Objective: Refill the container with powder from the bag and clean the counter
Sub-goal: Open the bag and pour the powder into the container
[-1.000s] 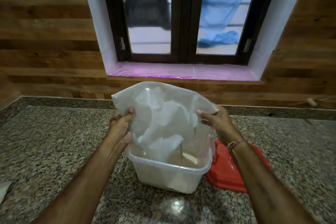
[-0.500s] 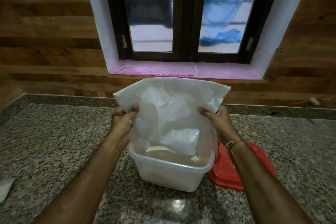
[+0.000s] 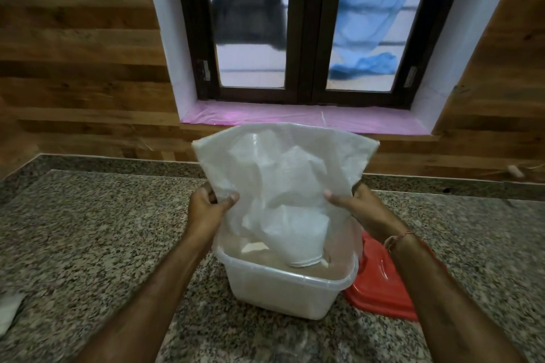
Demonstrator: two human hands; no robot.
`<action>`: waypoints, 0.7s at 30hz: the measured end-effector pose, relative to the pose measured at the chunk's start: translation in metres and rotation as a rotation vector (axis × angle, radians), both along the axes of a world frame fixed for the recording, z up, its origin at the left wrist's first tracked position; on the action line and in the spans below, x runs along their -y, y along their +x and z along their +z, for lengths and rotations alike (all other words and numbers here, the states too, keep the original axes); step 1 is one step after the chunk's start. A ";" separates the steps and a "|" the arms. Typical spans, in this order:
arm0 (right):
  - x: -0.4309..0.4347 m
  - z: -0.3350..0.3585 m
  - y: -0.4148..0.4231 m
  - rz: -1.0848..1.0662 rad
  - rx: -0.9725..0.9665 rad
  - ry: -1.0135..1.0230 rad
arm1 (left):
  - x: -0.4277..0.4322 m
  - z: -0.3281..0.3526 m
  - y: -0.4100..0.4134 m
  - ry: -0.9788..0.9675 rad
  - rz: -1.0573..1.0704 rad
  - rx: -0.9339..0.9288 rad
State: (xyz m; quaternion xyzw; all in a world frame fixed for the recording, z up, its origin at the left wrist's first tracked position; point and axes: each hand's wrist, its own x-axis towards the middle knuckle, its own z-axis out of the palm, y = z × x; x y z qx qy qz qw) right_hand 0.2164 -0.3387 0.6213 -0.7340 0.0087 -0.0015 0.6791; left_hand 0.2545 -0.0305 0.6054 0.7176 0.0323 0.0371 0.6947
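A white woven bag [image 3: 283, 174] hangs upside down over a translucent plastic container [image 3: 283, 295] on the granite counter [image 3: 97, 239]. Its mouth dips into the container, which holds pale brownish powder [image 3: 265, 258] close to the rim. My left hand [image 3: 206, 203] pinches the bag's left edge, thumb in front. On the opposite edge my right hand [image 3: 359, 206] grips the bag in the same way. The bag's flat bottom points up toward the window.
A red lid [image 3: 380, 283] lies on the counter just right of the container, partly under my right forearm. A white cloth [image 3: 8, 309] sits at the counter's left edge. A wood-panelled wall and a window with a pink sill [image 3: 295, 118] stand behind.
Both hands have lifted the bag and spread it wider and flatter. The powder level in the container has risen.
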 end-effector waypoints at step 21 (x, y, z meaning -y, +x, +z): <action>-0.056 0.106 0.070 -0.300 -0.188 -0.103 | -0.071 0.041 0.097 -0.254 -0.252 -0.095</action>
